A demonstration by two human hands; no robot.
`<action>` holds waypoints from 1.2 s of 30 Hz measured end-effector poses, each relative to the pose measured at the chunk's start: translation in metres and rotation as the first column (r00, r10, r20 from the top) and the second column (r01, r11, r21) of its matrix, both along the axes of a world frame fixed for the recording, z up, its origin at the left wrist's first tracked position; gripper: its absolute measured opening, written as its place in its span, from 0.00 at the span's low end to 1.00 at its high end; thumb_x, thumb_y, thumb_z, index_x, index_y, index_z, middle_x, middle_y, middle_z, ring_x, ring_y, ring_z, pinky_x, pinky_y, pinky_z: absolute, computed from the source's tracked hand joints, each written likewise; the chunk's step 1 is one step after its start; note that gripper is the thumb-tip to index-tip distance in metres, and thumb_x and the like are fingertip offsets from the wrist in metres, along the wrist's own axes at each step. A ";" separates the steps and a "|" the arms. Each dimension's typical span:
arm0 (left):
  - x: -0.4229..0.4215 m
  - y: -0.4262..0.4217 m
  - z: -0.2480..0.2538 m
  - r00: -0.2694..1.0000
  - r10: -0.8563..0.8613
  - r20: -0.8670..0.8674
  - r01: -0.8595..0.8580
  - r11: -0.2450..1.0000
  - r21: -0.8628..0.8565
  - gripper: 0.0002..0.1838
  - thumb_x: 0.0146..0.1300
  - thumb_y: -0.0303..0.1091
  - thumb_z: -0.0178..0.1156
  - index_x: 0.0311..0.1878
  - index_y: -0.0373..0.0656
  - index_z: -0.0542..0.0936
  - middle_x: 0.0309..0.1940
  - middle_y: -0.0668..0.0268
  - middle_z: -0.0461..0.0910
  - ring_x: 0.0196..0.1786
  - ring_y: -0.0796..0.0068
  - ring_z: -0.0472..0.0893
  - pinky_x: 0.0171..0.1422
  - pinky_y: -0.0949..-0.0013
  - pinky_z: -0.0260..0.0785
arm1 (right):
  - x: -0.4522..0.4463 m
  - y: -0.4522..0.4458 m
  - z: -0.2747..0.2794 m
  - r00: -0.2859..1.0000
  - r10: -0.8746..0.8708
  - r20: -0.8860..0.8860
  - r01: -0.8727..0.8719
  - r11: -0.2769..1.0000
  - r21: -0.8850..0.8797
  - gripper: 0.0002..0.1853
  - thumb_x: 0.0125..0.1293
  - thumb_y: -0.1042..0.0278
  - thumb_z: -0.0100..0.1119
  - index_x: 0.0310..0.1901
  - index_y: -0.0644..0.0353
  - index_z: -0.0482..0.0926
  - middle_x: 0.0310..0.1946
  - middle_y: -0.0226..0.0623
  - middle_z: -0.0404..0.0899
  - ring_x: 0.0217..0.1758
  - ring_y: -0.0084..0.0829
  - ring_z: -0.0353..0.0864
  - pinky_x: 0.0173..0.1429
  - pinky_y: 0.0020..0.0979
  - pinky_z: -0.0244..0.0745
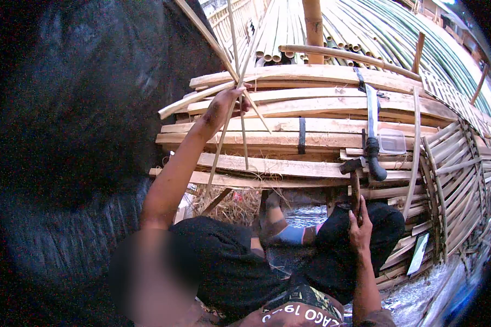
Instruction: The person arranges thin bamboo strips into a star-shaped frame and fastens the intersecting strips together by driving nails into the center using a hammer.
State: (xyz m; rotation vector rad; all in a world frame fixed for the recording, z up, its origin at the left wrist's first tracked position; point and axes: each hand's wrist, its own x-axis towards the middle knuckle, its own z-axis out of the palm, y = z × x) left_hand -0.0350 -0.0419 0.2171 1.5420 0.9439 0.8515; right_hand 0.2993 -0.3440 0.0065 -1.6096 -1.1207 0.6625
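Note:
My left hand [230, 106] is closed around several thin bamboo strips [218, 150] that cross one another at the grip and fan out above and below it. Lower right, my right hand [360, 228] grips the wooden handle of a hammer [353, 165], its dark metal head pointing up over the edge of the planks. Just right of the hammer head, a machete [372, 117] with a black handle lies across the wooden planks [322, 140]. Beside the machete sits a clear plastic box [392, 141].
A dark sheet [87, 125] hangs along the left. Long bamboo poles [398, 41] lie behind the planks, near an upright post [313, 27]. Woven bamboo slats [458, 180] stand at the right, with a phone-like object [418, 254] below them. My knees are under the front edge.

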 end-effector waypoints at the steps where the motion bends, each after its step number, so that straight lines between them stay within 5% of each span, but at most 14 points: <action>1: -0.001 0.003 0.000 0.999 0.017 -0.027 -0.017 1.000 0.007 0.25 0.73 0.49 0.45 0.61 0.40 0.72 0.33 0.67 0.79 0.42 0.74 0.79 0.54 0.65 0.69 | 0.000 0.000 0.001 1.000 0.000 -0.002 0.000 1.000 0.002 0.32 0.68 0.74 0.55 0.73 0.52 0.60 0.60 0.50 0.77 0.61 0.33 0.78 0.61 0.30 0.71; 8: -0.012 0.019 -0.008 0.988 0.072 -0.133 -0.060 0.994 0.089 0.23 0.72 0.50 0.50 0.58 0.40 0.75 0.32 0.68 0.80 0.36 0.74 0.80 0.45 0.67 0.73 | -0.001 -0.001 0.007 1.000 0.013 0.003 -0.013 1.000 -0.014 0.32 0.68 0.73 0.57 0.73 0.50 0.60 0.57 0.52 0.79 0.57 0.31 0.81 0.59 0.31 0.73; 10: -0.004 0.004 0.006 0.942 0.260 -0.213 -0.215 0.953 0.215 0.20 0.66 0.50 0.59 0.47 0.41 0.79 0.29 0.68 0.78 0.32 0.79 0.76 0.40 0.74 0.69 | -0.002 -0.001 0.010 0.999 0.014 0.034 -0.015 1.000 0.014 0.32 0.68 0.73 0.57 0.73 0.50 0.60 0.57 0.52 0.79 0.56 0.30 0.81 0.58 0.31 0.73; 13: -0.015 0.018 -0.002 0.945 0.284 -0.164 -0.237 0.937 0.256 0.20 0.61 0.46 0.67 0.48 0.41 0.79 0.29 0.70 0.76 0.29 0.82 0.72 0.35 0.75 0.66 | -0.003 -0.002 0.012 1.000 0.017 -0.002 -0.017 1.000 -0.025 0.33 0.68 0.72 0.57 0.73 0.49 0.60 0.56 0.51 0.79 0.55 0.29 0.81 0.57 0.30 0.74; 16: -0.020 0.025 -0.005 0.939 0.312 -0.148 -0.253 0.913 0.320 0.23 0.58 0.44 0.70 0.51 0.39 0.79 0.33 0.70 0.78 0.31 0.82 0.74 0.35 0.72 0.68 | -0.002 -0.001 0.012 0.995 0.030 -0.096 -0.036 0.997 -0.068 0.31 0.69 0.77 0.54 0.73 0.57 0.60 0.61 0.38 0.75 0.56 0.24 0.75 0.59 0.25 0.70; 18: -0.020 0.014 0.000 0.785 0.523 -0.332 -0.270 0.771 0.577 0.26 0.56 0.45 0.71 0.53 0.38 0.78 0.34 0.67 0.80 0.33 0.77 0.77 0.38 0.69 0.72 | -0.001 -0.002 0.007 0.999 0.015 -0.036 -0.018 0.997 -0.077 0.33 0.68 0.73 0.57 0.73 0.47 0.60 0.55 0.52 0.80 0.54 0.32 0.82 0.56 0.31 0.74; 19: -0.027 0.026 -0.010 0.750 0.577 -0.323 -0.263 0.709 0.655 0.29 0.53 0.46 0.73 0.53 0.39 0.78 0.38 0.61 0.82 0.39 0.66 0.81 0.45 0.61 0.74 | -0.001 -0.001 0.005 0.999 0.017 -0.037 -0.020 0.997 -0.075 0.33 0.68 0.73 0.57 0.73 0.47 0.60 0.55 0.52 0.80 0.54 0.32 0.82 0.56 0.31 0.74; 20: -0.030 0.028 -0.011 0.749 0.580 -0.321 -0.264 0.705 0.658 0.29 0.53 0.46 0.73 0.53 0.39 0.78 0.38 0.61 0.82 0.39 0.66 0.81 0.45 0.61 0.74 | 0.000 0.000 0.003 1.000 0.024 0.008 -0.024 0.999 -0.029 0.33 0.68 0.73 0.57 0.73 0.47 0.60 0.55 0.52 0.80 0.55 0.33 0.82 0.56 0.31 0.74; 22: -0.028 0.021 -0.006 0.559 0.782 -0.274 0.048 0.299 0.953 0.29 0.50 0.46 0.73 0.53 0.41 0.79 0.41 0.58 0.82 0.45 0.58 0.81 0.52 0.56 0.73 | 0.000 0.000 0.003 0.998 0.030 0.054 -0.031 0.999 0.015 0.33 0.68 0.73 0.57 0.73 0.47 0.60 0.56 0.53 0.79 0.55 0.34 0.82 0.56 0.32 0.75; 30: -0.031 0.013 -0.017 0.452 0.820 -0.352 0.267 0.252 0.930 0.26 0.48 0.43 0.74 0.50 0.45 0.80 0.39 0.60 0.82 0.47 0.58 0.80 0.52 0.55 0.70 | -0.002 0.000 0.007 0.998 0.030 0.052 -0.030 0.999 0.012 0.33 0.68 0.73 0.57 0.73 0.48 0.60 0.56 0.52 0.79 0.58 0.33 0.81 0.59 0.32 0.73; 36: -0.033 0.019 -0.023 0.550 0.743 -0.382 0.124 0.379 0.917 0.28 0.48 0.46 0.74 0.52 0.47 0.79 0.41 0.59 0.81 0.48 0.56 0.79 0.54 0.55 0.69 | -0.005 -0.001 0.016 0.999 0.027 0.029 -0.026 0.999 -0.033 0.33 0.68 0.73 0.58 0.73 0.47 0.60 0.57 0.52 0.79 0.58 0.31 0.80 0.58 0.32 0.73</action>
